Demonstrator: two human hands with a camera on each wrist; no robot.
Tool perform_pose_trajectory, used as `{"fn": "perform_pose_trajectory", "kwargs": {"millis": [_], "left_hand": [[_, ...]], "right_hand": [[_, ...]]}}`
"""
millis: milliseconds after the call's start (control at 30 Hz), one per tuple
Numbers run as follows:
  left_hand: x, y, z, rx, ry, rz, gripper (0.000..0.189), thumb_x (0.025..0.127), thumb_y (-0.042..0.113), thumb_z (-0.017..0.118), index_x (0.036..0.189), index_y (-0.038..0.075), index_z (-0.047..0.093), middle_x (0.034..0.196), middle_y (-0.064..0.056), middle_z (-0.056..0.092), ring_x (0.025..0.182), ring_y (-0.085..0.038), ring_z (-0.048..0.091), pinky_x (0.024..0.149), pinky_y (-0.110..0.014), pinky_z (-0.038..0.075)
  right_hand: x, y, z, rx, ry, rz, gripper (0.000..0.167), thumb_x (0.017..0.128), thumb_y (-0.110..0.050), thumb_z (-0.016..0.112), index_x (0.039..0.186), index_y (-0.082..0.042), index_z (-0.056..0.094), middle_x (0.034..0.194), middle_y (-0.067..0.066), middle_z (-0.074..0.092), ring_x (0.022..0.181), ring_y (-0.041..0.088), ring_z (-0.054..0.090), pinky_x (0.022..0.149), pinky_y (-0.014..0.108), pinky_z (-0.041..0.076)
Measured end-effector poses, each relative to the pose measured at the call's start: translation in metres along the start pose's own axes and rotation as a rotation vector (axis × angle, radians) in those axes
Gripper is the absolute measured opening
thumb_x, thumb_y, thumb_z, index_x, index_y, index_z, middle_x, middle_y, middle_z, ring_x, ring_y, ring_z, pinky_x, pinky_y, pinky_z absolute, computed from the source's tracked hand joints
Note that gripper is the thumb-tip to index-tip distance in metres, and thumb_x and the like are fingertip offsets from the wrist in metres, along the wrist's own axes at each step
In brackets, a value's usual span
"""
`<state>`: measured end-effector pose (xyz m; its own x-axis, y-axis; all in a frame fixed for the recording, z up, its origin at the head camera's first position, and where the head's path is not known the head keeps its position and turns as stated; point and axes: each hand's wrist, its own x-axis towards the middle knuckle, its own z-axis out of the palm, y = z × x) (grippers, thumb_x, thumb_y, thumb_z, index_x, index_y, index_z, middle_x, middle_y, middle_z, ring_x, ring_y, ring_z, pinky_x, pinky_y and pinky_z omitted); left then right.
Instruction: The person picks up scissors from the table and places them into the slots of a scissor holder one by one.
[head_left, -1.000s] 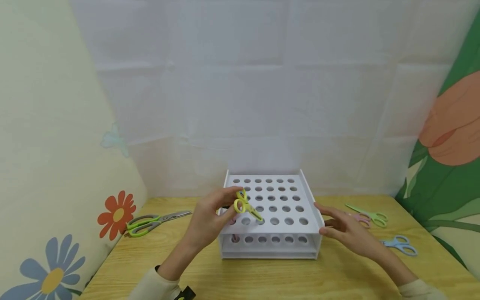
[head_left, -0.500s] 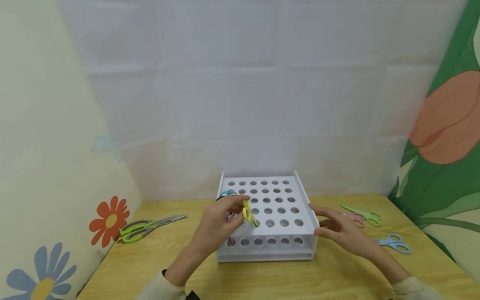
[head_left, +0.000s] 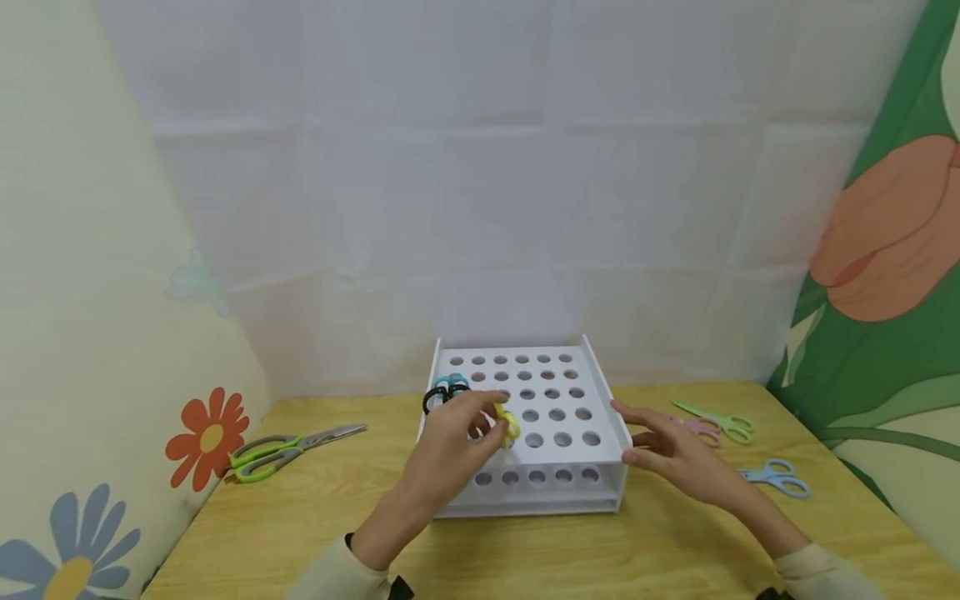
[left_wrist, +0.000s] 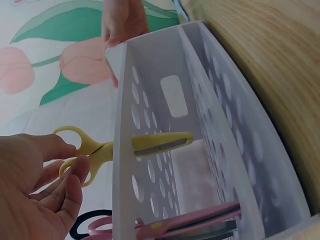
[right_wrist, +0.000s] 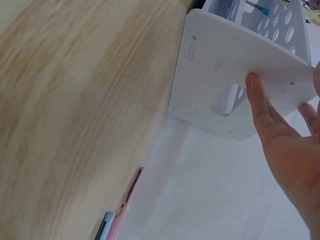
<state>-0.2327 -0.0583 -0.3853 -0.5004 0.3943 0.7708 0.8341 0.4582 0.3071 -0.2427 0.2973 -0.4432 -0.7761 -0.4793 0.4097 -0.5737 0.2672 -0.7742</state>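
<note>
My left hand (head_left: 453, 446) pinches a pair of yellow scissors (left_wrist: 97, 152) by the handles between thumb and fingers. Their blades point down through a hole in the top shelf of a white tiered rack (head_left: 540, 506); in the left wrist view the tip hangs above the lower perforated shelf. My right hand (head_left: 678, 458) rests against the rack's right side panel, its fingers laid on the outside near the cut-out (right_wrist: 227, 100). Pink scissors (left_wrist: 190, 222) stand through both perforated shelves beside the yellow pair. Black-handled scissors (head_left: 435, 398) and teal-handled scissors (head_left: 452, 381) stand behind my left hand.
On the wooden table (head_left: 300, 533), green-and-grey scissors (head_left: 292, 450) lie to the left of the rack. Light green scissors (head_left: 720, 421), a second pink pair (head_left: 705, 429) and blue scissors (head_left: 780, 477) lie to the right. A white sheet (head_left: 420, 167) hangs behind.
My left hand has lowered the yellow scissors, and their blades have gone from above the rack into a hole. The right hand stays on the side panel. The head view has shifted slightly.
</note>
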Motion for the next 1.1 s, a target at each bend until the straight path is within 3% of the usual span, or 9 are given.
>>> {"fn": "perform_pose_trajectory", "kwargs": {"millis": [300,533,767,1100], "left_hand": [[-0.006,0.007,0.01,0.175,0.017,-0.092,0.026,0.088,0.01,0.081,0.113,0.008,0.075,0.084,0.005,0.07,0.066,-0.001,0.06,0.058,-0.016,0.05],[-0.009,0.006,0.016,0.313,0.032,-0.088,0.022,0.085,0.018,0.085,0.105,0.014,0.077,0.08,0.009,0.071,0.064,-0.001,0.06,0.06,-0.023,0.05],[-0.01,0.005,0.018,0.355,0.038,-0.089,0.021,0.083,0.02,0.087,0.101,0.016,0.077,0.079,0.009,0.072,0.06,0.003,0.059,0.073,-0.034,0.053],[-0.011,0.004,0.019,0.371,0.029,-0.099,0.023,0.084,0.022,0.086,0.104,0.016,0.076,0.081,0.008,0.074,0.056,0.003,0.056,0.062,-0.028,0.05]], "right_hand": [[0.001,0.001,0.001,0.012,-0.002,-0.015,0.06,0.098,-0.005,0.067,0.153,-0.001,0.042,0.157,0.022,0.036,0.116,0.039,0.062,0.088,0.036,0.055],[0.001,0.0,0.001,0.01,-0.004,-0.006,0.061,0.098,-0.007,0.067,0.154,-0.002,0.041,0.156,0.024,0.036,0.116,0.042,0.061,0.088,0.036,0.055],[0.002,-0.002,0.001,0.005,-0.002,0.009,0.062,0.099,-0.008,0.067,0.154,-0.002,0.04,0.156,0.025,0.036,0.116,0.041,0.061,0.088,0.035,0.055],[0.0,-0.002,0.001,-0.016,0.012,0.002,0.061,0.098,-0.008,0.068,0.154,-0.003,0.042,0.156,0.022,0.037,0.114,0.035,0.064,0.087,0.035,0.056]]}}
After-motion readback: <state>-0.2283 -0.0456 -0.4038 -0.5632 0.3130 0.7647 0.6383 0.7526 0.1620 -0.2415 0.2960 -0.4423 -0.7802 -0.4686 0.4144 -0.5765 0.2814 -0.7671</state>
